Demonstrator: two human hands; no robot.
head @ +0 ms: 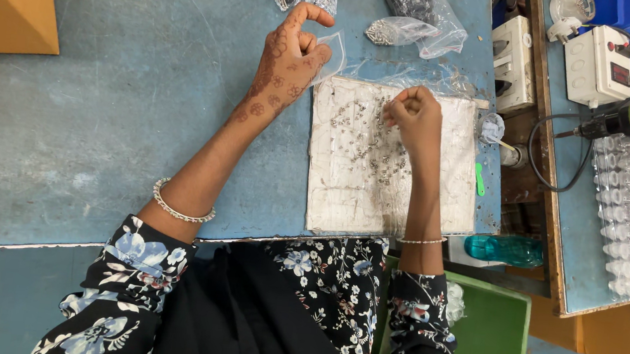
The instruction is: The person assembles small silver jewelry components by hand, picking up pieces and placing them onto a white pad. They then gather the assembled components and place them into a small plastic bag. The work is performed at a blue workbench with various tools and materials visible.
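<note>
While right hand (413, 117) pinches parts on white board (394, 162), bags (418, 12) crowd behind

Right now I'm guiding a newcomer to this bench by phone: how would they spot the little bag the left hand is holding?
Start at the blue table and find the white gridded board near its right end. At the board's top left corner the left hand pinches a small clear plastic bag. Unlike the bags of small metal parts behind it, this one looks empty.

left hand (290, 59) raised, fingers curled; right hand (413, 117) pinched shut.
</note>
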